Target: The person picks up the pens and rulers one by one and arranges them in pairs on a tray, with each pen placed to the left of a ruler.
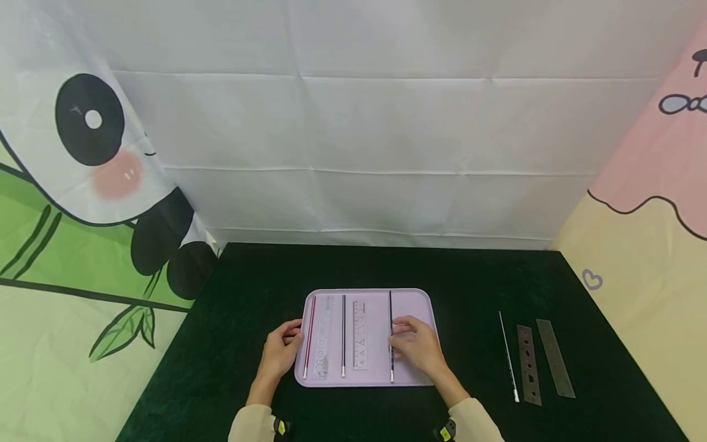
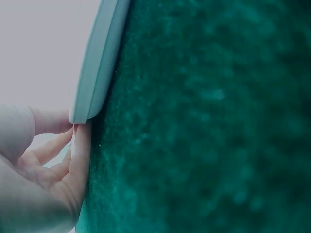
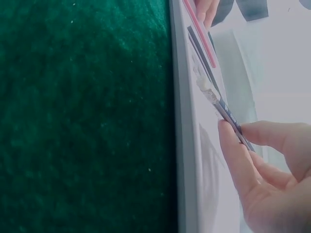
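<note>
A pale lilac tray (image 1: 411,302) lies on the dark green tabletop. My left hand (image 1: 278,351) pinches its left rim, and the left wrist view shows thumb and fingers at the tray edge (image 2: 97,63). With thumb and fingertips, my right hand (image 1: 421,350) pinches a dark pencil (image 1: 390,310) over the tray's right part. That pencil's white eraser end (image 3: 206,86) points toward the near rim. Left of it on the tray are a clear stencil ruler (image 1: 359,350), another dark pencil (image 1: 343,337), a second clear stencil ruler (image 1: 321,344) and a red pencil (image 1: 310,337).
Right of the tray, a pencil with a white end (image 1: 508,353) lies on the cloth. Beside it are a ruler with cut-out shapes (image 1: 528,362) and a plain-looking ruler (image 1: 555,356). A white cloth wall (image 1: 353,202) rises behind the green table (image 1: 464,270).
</note>
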### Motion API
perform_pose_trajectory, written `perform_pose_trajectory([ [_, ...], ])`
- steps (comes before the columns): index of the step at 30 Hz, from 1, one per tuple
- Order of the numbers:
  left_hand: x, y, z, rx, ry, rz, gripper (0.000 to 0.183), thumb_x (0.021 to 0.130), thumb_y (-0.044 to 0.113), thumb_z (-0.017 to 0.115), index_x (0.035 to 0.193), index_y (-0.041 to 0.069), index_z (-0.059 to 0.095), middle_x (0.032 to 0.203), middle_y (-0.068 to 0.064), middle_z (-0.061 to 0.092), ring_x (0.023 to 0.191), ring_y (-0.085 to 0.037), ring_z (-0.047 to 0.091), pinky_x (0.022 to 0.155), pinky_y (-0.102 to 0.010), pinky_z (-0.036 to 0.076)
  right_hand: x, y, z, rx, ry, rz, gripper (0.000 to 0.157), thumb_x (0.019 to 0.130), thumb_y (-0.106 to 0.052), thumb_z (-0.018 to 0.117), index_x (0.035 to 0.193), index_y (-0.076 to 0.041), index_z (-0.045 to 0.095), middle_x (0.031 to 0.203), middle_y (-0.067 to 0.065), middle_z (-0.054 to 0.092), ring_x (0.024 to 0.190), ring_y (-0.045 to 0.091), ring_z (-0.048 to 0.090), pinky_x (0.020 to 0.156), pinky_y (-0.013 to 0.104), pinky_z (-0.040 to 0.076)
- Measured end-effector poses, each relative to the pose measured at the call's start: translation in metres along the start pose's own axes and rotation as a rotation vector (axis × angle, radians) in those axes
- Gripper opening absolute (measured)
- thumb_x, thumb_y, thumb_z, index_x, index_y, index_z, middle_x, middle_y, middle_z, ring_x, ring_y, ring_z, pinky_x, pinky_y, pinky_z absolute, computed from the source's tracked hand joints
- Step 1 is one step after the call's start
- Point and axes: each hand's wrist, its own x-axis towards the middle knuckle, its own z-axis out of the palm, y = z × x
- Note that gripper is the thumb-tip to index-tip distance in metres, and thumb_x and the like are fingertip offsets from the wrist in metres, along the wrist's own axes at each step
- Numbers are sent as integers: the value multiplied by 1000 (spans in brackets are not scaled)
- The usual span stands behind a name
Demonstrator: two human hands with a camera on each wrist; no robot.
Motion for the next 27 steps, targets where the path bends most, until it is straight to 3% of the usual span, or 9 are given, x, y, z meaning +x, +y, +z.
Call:
perform_pose_trajectory([
  [14, -1, -1, 0, -7, -4, -1, 36, 104, 10, 58, 139, 6, 60, 121, -14, 63, 103, -27, 59, 88, -40, 51, 3, -1, 12, 13, -12, 4, 35, 89, 2, 75, 121, 7, 64, 105, 16, 68, 77, 23, 73, 60, 32, 59],
  [27, -1, 0, -1, -4, -4, -6, 36, 104, 9, 58, 139, 6, 60, 121, -14, 63, 103, -27, 59, 87, -40, 50, 8, -2, 17, -77, -18, 16, 29, 90, -1, 75, 117, 5, 66, 101, 13, 68, 74, 16, 68, 60, 28, 58],
])
